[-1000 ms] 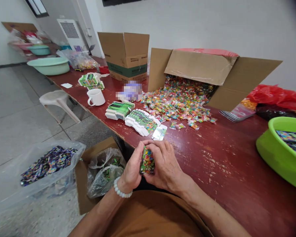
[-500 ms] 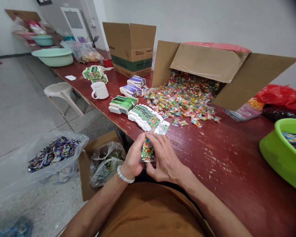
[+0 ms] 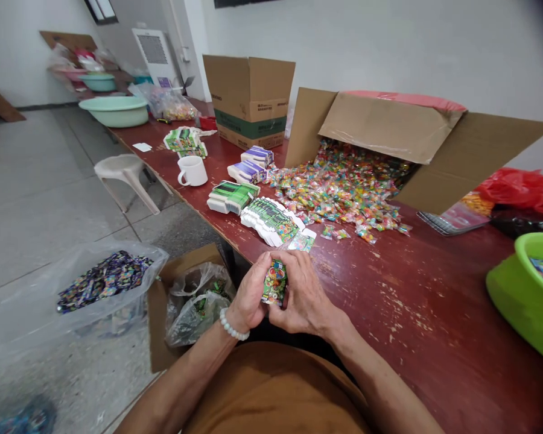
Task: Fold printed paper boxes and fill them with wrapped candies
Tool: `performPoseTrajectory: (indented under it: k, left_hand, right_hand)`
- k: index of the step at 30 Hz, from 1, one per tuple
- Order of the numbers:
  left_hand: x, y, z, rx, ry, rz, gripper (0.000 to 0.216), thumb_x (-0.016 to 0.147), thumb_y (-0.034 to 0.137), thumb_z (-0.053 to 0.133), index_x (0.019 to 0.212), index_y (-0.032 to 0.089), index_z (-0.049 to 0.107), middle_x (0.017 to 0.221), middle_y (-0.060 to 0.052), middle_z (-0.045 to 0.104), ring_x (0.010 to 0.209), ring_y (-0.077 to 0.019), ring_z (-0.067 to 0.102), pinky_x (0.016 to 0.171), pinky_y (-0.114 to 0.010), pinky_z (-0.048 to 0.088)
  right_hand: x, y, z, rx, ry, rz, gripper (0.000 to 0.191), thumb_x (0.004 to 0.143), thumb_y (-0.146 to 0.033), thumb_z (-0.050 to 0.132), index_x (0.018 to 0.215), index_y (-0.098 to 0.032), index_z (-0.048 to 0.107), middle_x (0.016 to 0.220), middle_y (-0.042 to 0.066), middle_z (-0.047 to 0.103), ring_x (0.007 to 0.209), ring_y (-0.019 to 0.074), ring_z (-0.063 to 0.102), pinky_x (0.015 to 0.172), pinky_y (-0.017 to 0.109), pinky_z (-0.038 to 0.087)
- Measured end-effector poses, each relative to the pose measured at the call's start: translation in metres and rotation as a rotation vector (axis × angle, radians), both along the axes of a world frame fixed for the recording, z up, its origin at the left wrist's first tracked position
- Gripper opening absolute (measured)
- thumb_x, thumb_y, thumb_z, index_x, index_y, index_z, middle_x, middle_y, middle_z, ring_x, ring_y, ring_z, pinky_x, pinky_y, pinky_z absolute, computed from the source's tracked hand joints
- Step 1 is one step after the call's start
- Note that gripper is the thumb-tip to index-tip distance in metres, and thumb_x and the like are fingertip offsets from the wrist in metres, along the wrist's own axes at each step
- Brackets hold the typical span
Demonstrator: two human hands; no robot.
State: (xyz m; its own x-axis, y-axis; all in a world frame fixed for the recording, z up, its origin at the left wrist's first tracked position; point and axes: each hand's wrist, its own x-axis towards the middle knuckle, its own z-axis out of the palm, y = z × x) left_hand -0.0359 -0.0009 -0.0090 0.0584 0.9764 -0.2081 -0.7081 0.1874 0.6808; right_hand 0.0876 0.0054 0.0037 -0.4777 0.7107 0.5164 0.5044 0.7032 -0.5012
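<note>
Between my two hands is a small green printed packet box (image 3: 275,282) with a colourful picture. My left hand (image 3: 248,295) wraps its left side, a beaded bracelet on the wrist. My right hand (image 3: 301,292) closes over its right side and top, so part of the box is hidden. Just beyond my fingers lies a fanned stack of flat green-and-white cartons (image 3: 271,222), with one loose carton (image 3: 303,240) at its near end. A further green stack (image 3: 232,197) sits behind. Small wrapped candies (image 3: 335,187) spill from a tipped cardboard box (image 3: 389,123) onto the table.
The red table (image 3: 389,337) also carries a white mug (image 3: 193,171), purple cartons (image 3: 248,172), an upright cardboard box (image 3: 248,99) and a lime basin (image 3: 520,295). On the floor left stand a plastic bag of packets (image 3: 111,280), a carton with bags (image 3: 160,325) and a stool (image 3: 122,166).
The view has tilted slightly up and to the left, so everything sits lower and further right. My hands keep hold of the small box, which appears slightly tilted.
</note>
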Motion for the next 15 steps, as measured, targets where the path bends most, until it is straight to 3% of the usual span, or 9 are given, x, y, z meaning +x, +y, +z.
performPoseTrajectory:
  k: [6, 9, 12, 15]
  left_hand:
    - [-0.010, 0.003, -0.011, 0.096, 0.107, 0.039, 0.021, 0.085, 0.033, 0.066, 0.099, 0.017, 0.067, 0.101, -0.003, 0.071, 0.095, -0.0176, 0.065, 0.089, -0.028, 0.049]
    - [-0.019, 0.000, -0.001, 0.127, 0.173, -0.002, 0.026, 0.088, 0.037, 0.060, 0.107, 0.018, 0.064, 0.103, -0.005, 0.071, 0.087, -0.0178, 0.067, 0.076, -0.027, 0.053]
    - [-0.027, -0.006, 0.013, 0.110, 0.128, -0.145, 0.031, 0.092, 0.043, 0.049, 0.113, 0.021, 0.057, 0.096, -0.007, 0.071, 0.065, -0.0193, 0.069, 0.056, -0.029, 0.053]
    - [-0.032, -0.011, 0.021, 0.148, 0.039, -0.221, 0.033, 0.093, 0.044, 0.043, 0.115, 0.021, 0.052, 0.095, -0.009, 0.072, 0.057, -0.0215, 0.068, 0.053, -0.034, 0.053]
  right_hand:
    - [-0.006, 0.005, -0.002, 0.022, -0.046, -0.001, 0.070, 0.060, -0.021, 0.062, 0.127, -0.016, 0.043, 0.119, 0.014, 0.054, 0.110, 0.0320, 0.050, 0.096, 0.051, 0.042]
    - [0.001, 0.004, 0.002, 0.030, -0.039, 0.029, 0.084, 0.067, -0.026, 0.066, 0.141, -0.016, 0.027, 0.138, 0.019, 0.042, 0.127, 0.0346, 0.041, 0.104, 0.055, 0.037]
    - [0.011, 0.002, 0.002, 0.020, -0.007, 0.037, 0.106, 0.067, -0.038, 0.075, 0.148, -0.016, 0.010, 0.150, 0.021, 0.025, 0.140, 0.0363, 0.026, 0.111, 0.057, 0.029]
    - [0.018, -0.002, -0.002, -0.004, 0.010, 0.045, 0.115, 0.066, -0.044, 0.079, 0.150, -0.017, 0.006, 0.153, 0.021, 0.021, 0.143, 0.0358, 0.022, 0.113, 0.057, 0.027]
